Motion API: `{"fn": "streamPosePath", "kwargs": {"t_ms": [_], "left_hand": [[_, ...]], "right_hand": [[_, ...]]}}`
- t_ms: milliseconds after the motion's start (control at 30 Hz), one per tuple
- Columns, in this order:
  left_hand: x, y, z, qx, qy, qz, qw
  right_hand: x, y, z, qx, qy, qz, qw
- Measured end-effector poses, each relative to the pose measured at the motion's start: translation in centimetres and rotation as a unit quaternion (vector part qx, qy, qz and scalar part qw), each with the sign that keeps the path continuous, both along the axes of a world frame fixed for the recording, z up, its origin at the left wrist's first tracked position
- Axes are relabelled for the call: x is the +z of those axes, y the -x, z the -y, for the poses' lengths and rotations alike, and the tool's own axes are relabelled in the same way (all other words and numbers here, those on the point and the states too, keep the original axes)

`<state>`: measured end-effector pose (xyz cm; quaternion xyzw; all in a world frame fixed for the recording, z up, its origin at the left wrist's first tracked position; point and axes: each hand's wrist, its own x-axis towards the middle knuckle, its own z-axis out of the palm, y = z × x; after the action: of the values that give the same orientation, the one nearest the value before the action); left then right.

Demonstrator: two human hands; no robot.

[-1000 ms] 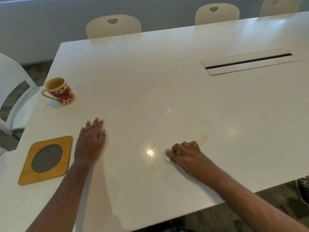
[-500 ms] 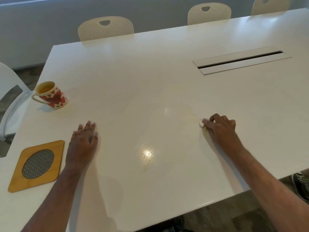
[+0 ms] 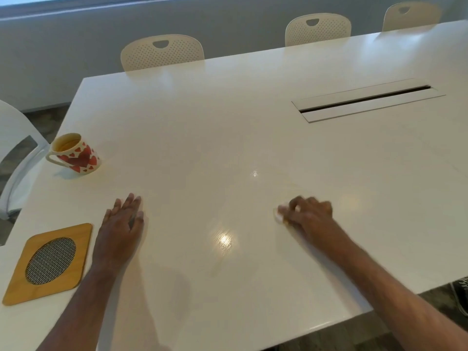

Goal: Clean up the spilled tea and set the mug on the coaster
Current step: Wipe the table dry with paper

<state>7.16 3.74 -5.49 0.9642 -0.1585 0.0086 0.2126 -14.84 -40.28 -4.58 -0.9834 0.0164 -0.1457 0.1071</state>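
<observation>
At the table's (image 3: pixel 228 122) left edge a square wooden coaster (image 3: pixel 48 264) with a round mesh centre lies flat, and farther back stands a white mug (image 3: pixel 76 154) printed with red hearts, well apart from it. Just right of the coaster the left hand (image 3: pixel 120 231) rests palm-down on the tabletop, fingers straight. Farther right, the blurred right hand (image 3: pixel 309 215) curls its fingers over a small white wad of tissue (image 3: pixel 278 215), pressing it to the surface.
</observation>
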Motion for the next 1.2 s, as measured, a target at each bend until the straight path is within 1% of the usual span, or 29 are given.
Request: {"fn": "streamPosePath", "kwargs": {"t_ms": [67, 133, 233, 300, 367, 467, 533, 600, 667, 733, 800, 867, 967, 1067, 1200], "left_hand": [[-0.1, 0.0, -0.1, 0.0, -0.001, 0.001, 1.0], [-0.1, 0.0, -0.1, 0.0, -0.002, 0.0, 1.0], [-0.1, 0.0, -0.1, 0.001, 0.001, -0.003, 1.0], [-0.1, -0.1, -0.1, 0.001, 0.002, -0.005, 1.0], [-0.1, -0.1, -0.1, 0.0, 0.003, -0.005, 1.0], [0.0, 0.0, -0.1, -0.002, 0.008, -0.003, 1.0], [0.0, 0.0, -0.1, -0.001, 0.012, 0.0, 1.0], [-0.1, -0.1, -0.1, 0.0, 0.016, 0.003, 1.0], [-0.2, -0.2, -0.1, 0.0, 0.015, 0.004, 1.0], [-0.2, -0.2, -0.1, 0.003, 0.012, 0.004, 1.0], [-0.2, -0.2, -0.1, 0.007, 0.013, 0.003, 1.0], [-0.1, -0.1, 0.0, 0.008, 0.016, 0.002, 1.0], [0.0, 0.0, 0.1, 0.008, 0.013, 0.002, 1.0], [0.2, 0.0, 0.1, 0.006, 0.021, 0.0, 1.0], [0.0, 0.0, -0.1, 0.003, 0.023, 0.003, 1.0]], "right_hand": [[0.0, -2.2, 3.4, -0.081, 0.0, 0.006, 0.997], [0.1, -4.3, 5.7, -0.133, -0.009, -0.002, 0.991], [0.3, -6.4, 5.8, -0.146, -0.036, 0.004, 0.989], [0.3, -6.8, 3.8, -0.121, -0.033, 0.007, 0.992], [0.4, -6.3, 0.5, -0.07, -0.025, -0.006, 0.997], [0.8, -4.1, -5.1, 0.05, -0.043, 0.0, 0.998], [1.2, -2.6, -7.2, 0.121, -0.046, -0.022, 0.991], [1.1, -2.5, -6.6, 0.129, -0.047, -0.026, 0.99], [0.3, -4.0, -4.3, 0.086, -0.066, -0.003, 0.994], [-0.4, -6.5, -0.9, 0.017, -0.079, 0.018, 0.997], [-0.7, -9.0, 2.9, -0.047, -0.064, 0.015, 0.997], [-0.5, -10.9, 5.7, -0.11, -0.072, 0.016, 0.991], [-0.2, -12.6, 6.3, -0.171, -0.093, 0.021, 0.981], [-0.3, -13.1, 3.2, -0.143, -0.101, 0.016, 0.984], [-0.3, -12.5, -4.1, -0.015, -0.108, -0.009, 0.994]]}}
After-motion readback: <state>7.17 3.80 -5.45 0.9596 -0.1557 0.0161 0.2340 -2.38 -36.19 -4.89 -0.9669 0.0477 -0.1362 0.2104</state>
